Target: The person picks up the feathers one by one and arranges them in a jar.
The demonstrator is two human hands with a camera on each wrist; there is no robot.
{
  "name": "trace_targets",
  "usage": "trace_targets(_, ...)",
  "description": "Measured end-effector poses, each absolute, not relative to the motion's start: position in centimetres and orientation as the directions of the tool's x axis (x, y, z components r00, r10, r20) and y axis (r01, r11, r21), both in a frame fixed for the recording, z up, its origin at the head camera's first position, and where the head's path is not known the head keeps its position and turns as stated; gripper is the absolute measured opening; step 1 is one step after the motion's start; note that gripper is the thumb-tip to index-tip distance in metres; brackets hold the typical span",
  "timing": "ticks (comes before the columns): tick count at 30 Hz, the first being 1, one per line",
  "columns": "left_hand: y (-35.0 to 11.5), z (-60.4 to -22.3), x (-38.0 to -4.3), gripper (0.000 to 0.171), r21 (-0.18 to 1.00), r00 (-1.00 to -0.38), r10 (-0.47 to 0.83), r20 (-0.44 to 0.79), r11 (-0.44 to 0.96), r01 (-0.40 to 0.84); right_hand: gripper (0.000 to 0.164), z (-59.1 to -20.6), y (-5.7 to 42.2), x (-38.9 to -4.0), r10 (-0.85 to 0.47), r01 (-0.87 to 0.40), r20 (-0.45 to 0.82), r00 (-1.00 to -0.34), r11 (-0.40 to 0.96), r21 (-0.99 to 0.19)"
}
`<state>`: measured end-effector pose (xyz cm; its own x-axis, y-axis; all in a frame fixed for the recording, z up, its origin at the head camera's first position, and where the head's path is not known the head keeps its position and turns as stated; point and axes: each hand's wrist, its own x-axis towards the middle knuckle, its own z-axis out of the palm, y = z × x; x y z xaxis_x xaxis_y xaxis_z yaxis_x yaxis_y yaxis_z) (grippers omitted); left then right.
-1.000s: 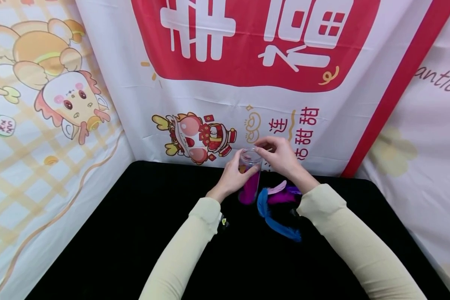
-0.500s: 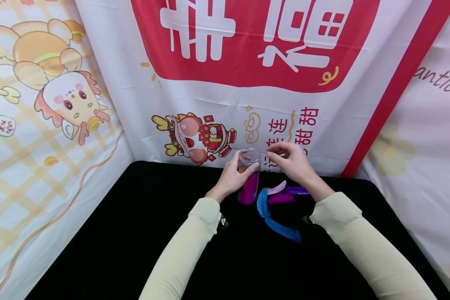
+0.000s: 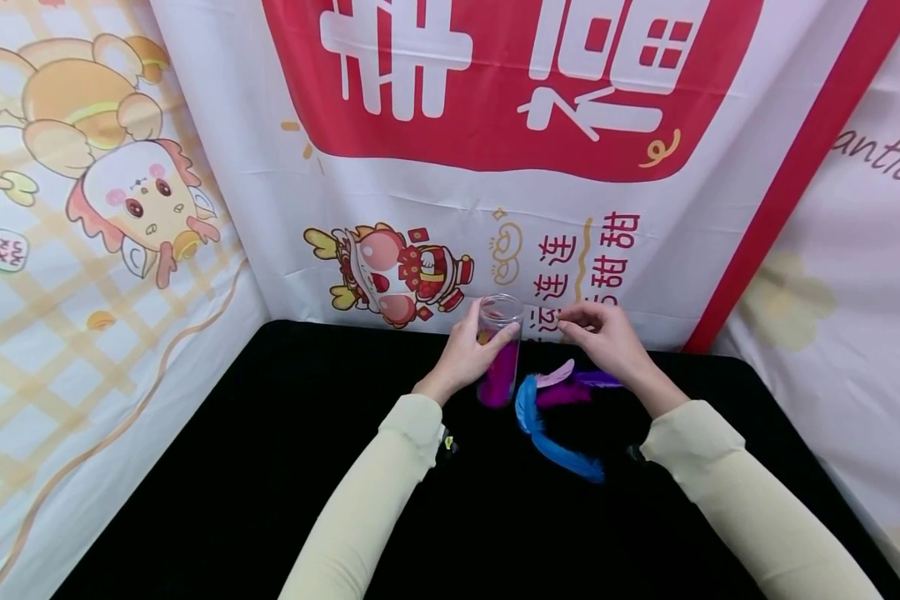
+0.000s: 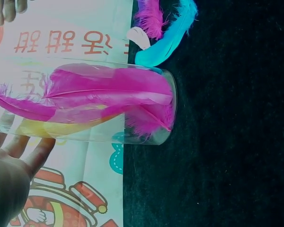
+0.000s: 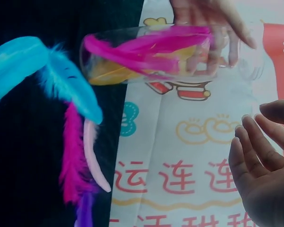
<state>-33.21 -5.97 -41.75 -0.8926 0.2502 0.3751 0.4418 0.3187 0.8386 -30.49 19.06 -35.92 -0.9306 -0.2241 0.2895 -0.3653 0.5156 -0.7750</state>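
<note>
My left hand (image 3: 468, 350) grips a clear glass jar (image 3: 502, 312) by its upper part, thumb and fingers on either side. The jar stands upright near the back edge of the black table, its mouth uncovered. Inside it are magenta feathers (image 4: 109, 87) and a yellow feather (image 4: 68, 126). To the right of the jar, my right hand (image 3: 607, 333) hovers in the air with its fingers loosely bent. No object shows between its fingertips in the right wrist view. Below it on the table lie blue feathers (image 3: 558, 454), a pale pink feather (image 3: 557, 375) and a purple feather (image 3: 598, 379).
A magenta feather (image 5: 72, 156) lies among the loose ones, partly under the pale pink one. Behind the black table (image 3: 330, 467) hangs a white and red printed cloth (image 3: 420, 192). Patterned cloth (image 3: 120, 350) closes off the left side, and more cloth hangs at the right.
My right hand has drawn away from the jar's rim, to the right and slightly down, uncovering more of the purple feather. My left hand and the jar have stayed in place.
</note>
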Motion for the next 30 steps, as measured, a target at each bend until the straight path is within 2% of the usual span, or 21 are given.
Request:
trace_targets(18, -6.0, -41.9, -33.2, 0.067, 0.847, -0.898, 0.256, 0.359, 0.315, 0.428, 0.024, -39.9, 21.7, -30.7, -0.190, -0.212, 0.120, -0.974, 0.607, -0.766)
trace_targets(30, -6.0, -41.9, -33.2, 0.070, 0.845, -0.898, 0.257, 0.357, 0.320, 0.428, 0.025, -41.9, 23.2, -30.5, -0.188, -0.204, 0.107, -0.976, 0.642, -0.739)
